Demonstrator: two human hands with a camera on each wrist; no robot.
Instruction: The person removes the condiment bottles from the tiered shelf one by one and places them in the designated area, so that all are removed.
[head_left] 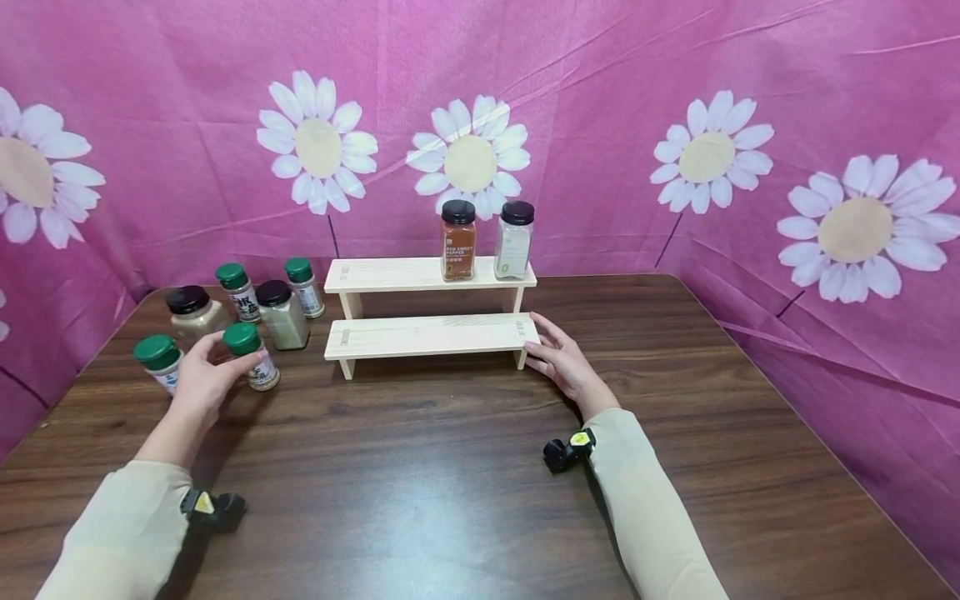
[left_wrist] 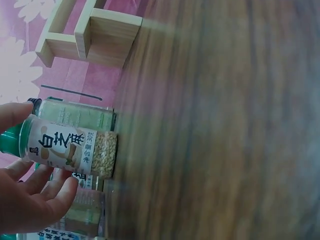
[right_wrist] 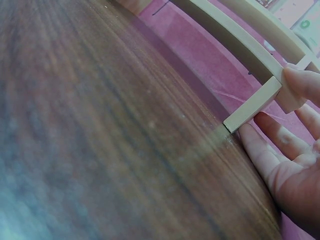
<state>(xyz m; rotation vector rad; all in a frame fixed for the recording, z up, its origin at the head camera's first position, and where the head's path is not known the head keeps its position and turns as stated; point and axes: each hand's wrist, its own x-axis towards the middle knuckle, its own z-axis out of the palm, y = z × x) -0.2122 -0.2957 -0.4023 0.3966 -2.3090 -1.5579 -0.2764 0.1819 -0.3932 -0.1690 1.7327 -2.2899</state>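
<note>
My left hand [head_left: 207, 377] holds a green-capped jar of white sesame seeds [left_wrist: 102, 152] upright at the left of the table, thumb on one side and fingers on the other, near the cap. Close around it stand a jar with pale green contents [head_left: 286, 321], another green-capped jar [head_left: 159, 360] and a black-capped jar of beige powder [head_left: 198, 315]. At the right end of a two-step wooden rack [head_left: 427, 336], my right hand [head_left: 562, 362] grips the lower step, thumb on the top edge and fingers by the leg [right_wrist: 255, 104].
On the rack's upper step stand a red sweet pepper jar [head_left: 458, 242] and a black-capped jar with a pale label [head_left: 514, 242]. Two more green-capped jars [head_left: 242, 296] are at the back left. A pink flowered cloth [head_left: 585, 100] hangs behind the brown wooden table [head_left: 420, 492].
</note>
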